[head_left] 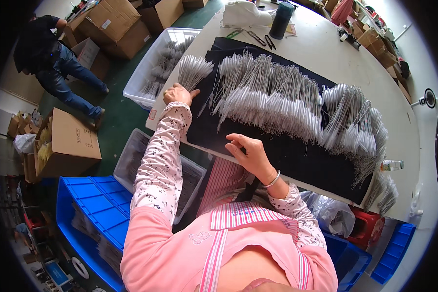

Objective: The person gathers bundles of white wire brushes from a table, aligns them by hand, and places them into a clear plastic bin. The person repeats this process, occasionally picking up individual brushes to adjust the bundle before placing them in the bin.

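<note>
My left hand [178, 94] is at the table's left edge, its fingers curled at the lower end of a bundle of thin wire brushes [194, 69] with white bristles. The bundle fans out away from me. My right hand [248, 152], with a bangle on its wrist, hovers over the front of a dark cloth [282, 158]. Its fingers are loosely bent and apart, with nothing visible in them. Beyond it, a wide row of the same wire brushes [272, 100] lies on the cloth. Another heap of brushes [350, 119] lies to the right, spilling toward the table edge.
A clear plastic bin [146, 73] of brushes stands left of the white table [399, 126]. Scissors [269, 42] and a dark cup [282, 20] sit at the back. A small jar [392, 165] stands right. Blue crates [100, 194] flank me; a person [58, 63] bends beside cartons.
</note>
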A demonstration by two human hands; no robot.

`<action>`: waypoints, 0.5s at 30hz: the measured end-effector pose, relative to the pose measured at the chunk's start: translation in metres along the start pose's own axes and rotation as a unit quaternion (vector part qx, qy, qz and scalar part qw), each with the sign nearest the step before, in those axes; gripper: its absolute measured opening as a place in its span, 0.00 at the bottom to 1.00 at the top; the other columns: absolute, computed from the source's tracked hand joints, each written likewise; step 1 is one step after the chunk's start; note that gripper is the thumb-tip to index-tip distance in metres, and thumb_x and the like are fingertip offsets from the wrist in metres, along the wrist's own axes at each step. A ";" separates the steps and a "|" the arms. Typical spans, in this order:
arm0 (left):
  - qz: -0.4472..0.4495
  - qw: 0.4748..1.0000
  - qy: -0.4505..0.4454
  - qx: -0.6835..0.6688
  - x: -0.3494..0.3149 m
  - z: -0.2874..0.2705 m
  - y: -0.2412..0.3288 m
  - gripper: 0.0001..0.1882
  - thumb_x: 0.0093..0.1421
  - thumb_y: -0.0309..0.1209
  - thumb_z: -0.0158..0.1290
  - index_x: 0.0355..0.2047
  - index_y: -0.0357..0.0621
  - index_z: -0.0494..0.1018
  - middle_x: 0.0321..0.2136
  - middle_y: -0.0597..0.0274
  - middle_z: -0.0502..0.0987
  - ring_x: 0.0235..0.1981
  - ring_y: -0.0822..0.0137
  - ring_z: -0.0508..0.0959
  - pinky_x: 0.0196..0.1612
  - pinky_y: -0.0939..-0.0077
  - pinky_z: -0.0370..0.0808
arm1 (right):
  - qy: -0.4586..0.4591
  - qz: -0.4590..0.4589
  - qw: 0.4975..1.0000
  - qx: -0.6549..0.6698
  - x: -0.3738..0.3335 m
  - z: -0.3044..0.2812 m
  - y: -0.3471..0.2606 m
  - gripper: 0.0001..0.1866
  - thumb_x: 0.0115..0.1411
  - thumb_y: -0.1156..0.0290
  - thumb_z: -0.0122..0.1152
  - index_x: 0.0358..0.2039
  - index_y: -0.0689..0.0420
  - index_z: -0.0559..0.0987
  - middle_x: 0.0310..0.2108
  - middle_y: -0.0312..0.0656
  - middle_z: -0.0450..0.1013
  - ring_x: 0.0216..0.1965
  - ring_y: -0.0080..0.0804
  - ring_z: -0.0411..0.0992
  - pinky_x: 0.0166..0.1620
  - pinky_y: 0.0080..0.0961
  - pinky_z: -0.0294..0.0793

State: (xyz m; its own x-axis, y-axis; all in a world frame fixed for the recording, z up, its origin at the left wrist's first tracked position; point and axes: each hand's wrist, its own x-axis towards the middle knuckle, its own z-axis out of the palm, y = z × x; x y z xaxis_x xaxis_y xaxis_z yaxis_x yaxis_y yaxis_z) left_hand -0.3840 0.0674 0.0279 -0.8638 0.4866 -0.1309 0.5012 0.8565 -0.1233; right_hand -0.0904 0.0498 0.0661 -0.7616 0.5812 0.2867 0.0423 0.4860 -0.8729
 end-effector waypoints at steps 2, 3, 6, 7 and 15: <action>0.009 1.000 -0.005 0.013 -0.002 0.009 -0.005 0.50 0.45 0.73 0.46 0.50 0.36 0.65 0.43 0.49 0.76 0.45 0.55 0.77 0.45 0.64 0.74 | -0.013 -0.036 0.999 -0.026 0.001 -0.004 -0.003 0.13 0.52 0.75 0.64 0.39 0.62 0.77 0.23 0.42 0.74 0.25 0.25 0.75 0.29 0.19 0.73; 0.017 1.000 -0.007 0.018 -0.004 0.011 -0.004 0.50 0.45 0.73 0.46 0.50 0.36 0.65 0.43 0.49 0.75 0.45 0.55 0.77 0.44 0.64 0.74 | -0.018 -0.064 0.997 -0.045 0.005 -0.008 -0.004 0.13 0.52 0.75 0.64 0.39 0.62 0.77 0.24 0.43 0.74 0.25 0.27 0.75 0.29 0.19 0.73; 0.030 0.999 0.004 0.025 -0.010 0.009 -0.005 0.51 0.45 0.73 0.45 0.51 0.36 0.64 0.48 0.49 0.72 0.46 0.57 0.76 0.43 0.64 0.75 | -0.033 -0.127 0.985 -0.110 0.025 -0.026 -0.020 0.11 0.52 0.72 0.64 0.35 0.61 0.77 0.26 0.46 0.74 0.27 0.38 0.75 0.32 0.28 0.73; 0.032 0.999 0.002 0.023 -0.012 0.001 -0.004 0.51 0.46 0.73 0.45 0.52 0.35 0.63 0.49 0.48 0.71 0.48 0.56 0.75 0.44 0.62 0.75 | -0.026 -0.159 0.975 -0.150 0.037 -0.033 -0.022 0.10 0.52 0.71 0.63 0.35 0.61 0.77 0.26 0.47 0.74 0.29 0.41 0.74 0.33 0.30 0.73; 0.048 0.991 -0.075 -0.102 -0.015 -0.027 -0.028 0.54 0.40 0.64 0.60 0.57 0.36 0.60 0.57 0.51 0.63 0.58 0.54 0.65 0.58 0.64 0.65 | -0.048 -0.228 0.888 -0.396 0.130 -0.077 0.031 0.20 0.58 0.54 0.55 0.42 0.56 0.76 0.46 0.40 0.72 0.54 0.39 0.64 0.57 0.38 0.59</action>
State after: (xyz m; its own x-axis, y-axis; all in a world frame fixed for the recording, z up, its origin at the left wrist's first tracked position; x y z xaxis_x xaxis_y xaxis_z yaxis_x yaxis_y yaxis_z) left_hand -0.3866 0.0410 0.0597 -0.7881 0.5489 -0.2784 0.5456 0.8325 0.0967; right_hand -0.1385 0.1909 0.1070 -0.8666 0.1650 0.4709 0.1267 0.9856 -0.1122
